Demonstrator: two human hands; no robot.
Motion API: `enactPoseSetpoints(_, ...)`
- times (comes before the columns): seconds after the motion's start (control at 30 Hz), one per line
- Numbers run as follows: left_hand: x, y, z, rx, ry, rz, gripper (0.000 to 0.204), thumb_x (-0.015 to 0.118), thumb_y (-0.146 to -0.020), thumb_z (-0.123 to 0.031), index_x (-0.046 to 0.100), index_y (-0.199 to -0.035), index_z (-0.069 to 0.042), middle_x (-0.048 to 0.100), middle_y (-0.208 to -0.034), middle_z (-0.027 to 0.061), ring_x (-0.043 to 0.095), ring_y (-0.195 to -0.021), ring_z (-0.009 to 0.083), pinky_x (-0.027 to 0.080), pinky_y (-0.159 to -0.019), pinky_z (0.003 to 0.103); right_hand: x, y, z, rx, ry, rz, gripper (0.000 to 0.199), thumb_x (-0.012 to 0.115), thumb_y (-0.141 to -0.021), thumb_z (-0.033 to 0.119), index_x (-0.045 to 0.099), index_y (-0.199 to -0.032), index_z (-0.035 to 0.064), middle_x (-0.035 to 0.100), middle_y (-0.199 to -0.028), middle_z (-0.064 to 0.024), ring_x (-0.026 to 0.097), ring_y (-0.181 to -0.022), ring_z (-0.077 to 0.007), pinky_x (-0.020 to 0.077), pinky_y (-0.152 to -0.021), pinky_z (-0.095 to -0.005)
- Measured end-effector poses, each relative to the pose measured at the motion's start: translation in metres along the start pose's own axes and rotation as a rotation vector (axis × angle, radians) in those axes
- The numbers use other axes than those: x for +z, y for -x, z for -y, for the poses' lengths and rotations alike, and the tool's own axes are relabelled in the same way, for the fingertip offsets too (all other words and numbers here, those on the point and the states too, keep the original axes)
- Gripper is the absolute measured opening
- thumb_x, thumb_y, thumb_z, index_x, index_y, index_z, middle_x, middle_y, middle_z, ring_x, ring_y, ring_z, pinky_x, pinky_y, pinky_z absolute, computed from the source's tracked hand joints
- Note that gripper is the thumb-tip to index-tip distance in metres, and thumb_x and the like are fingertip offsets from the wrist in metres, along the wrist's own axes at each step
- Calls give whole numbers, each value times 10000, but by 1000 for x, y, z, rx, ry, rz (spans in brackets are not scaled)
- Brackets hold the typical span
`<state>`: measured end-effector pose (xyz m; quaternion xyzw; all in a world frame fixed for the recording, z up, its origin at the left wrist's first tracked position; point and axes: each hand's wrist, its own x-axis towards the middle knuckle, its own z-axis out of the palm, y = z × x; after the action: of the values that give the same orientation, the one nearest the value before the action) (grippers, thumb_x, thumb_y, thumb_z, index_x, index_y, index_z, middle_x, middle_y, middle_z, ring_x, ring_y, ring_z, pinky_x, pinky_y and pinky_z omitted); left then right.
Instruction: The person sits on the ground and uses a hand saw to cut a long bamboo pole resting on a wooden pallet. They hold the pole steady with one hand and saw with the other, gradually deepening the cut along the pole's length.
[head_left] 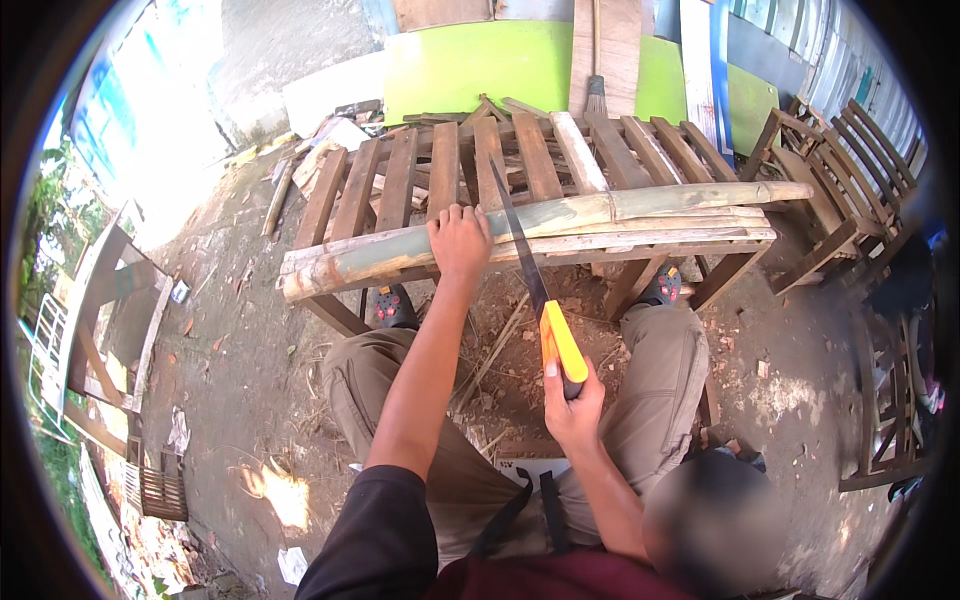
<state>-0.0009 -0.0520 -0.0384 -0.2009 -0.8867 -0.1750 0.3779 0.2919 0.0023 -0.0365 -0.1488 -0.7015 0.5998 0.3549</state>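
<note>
A bamboo pole (570, 212) lies crosswise along the near edge of a slatted wooden bench (403, 180). My left hand (460, 240) is closed over the pole, left of its middle. In my right hand (575, 400) is a handsaw (530, 265), held by its yellow and black handle. Its long dark blade points away from me and crosses the pole just right of my left hand, with the tip over the slats. Whether the teeth have entered the bamboo I cannot tell. Paler split strips (640, 240) lie beside the pole on its near side.
My knees sit either side of the bench's near edge. Wooden chairs (840, 190) stand at the right, and a wooden frame (105, 310) at the left. Scrap wood (340, 130) and a broom (596, 95) are behind the bench. Chips litter the ground. A blurred round shape fills the lower right.
</note>
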Motion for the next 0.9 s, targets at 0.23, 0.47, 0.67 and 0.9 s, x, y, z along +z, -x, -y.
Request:
enactPoseSetpoints(0.23,0,-5,1,-61,-43,56,282,520,-936,-266,696,-868,-56,669,-933,115,630,-940,294,457,-849,462,16,-25,44,55,156,130,278,682,-971,208,620,-838,-28,538,-635,19,466,-592,-43,398,-530,-269)
enactPoseSetpoints(0.47,0,-17,0,-113,-46,190,339,528,-908,-320,702,-939,-30,672,-1028,131,614,-1037,295,464,-904,460,-54,50,28,80,211,112,149,659,-943,98,687,-919,-46,593,-594,-77,604,-561,-95,463,-519,-310)
enactPoseSetpoints(0.67,-3,-5,-9,-220,-22,181,339,557,-894,-331,704,-947,-30,669,-1044,128,609,-1052,291,448,-919,444,6,-57,26,146,227,98,290,676,-949,197,641,-812,-56,598,-634,-8,526,-596,-66,422,-541,-293)
enactPoseSetpoints(0.9,-6,-14,3,-191,-76,184,330,562,-891,-334,702,-949,-41,667,-1030,123,607,-1051,287,443,-917,441,18,-47,19,122,230,125,339,684,-945,222,625,-735,-37,587,-597,-1,505,-562,-65,412,-523,-300)
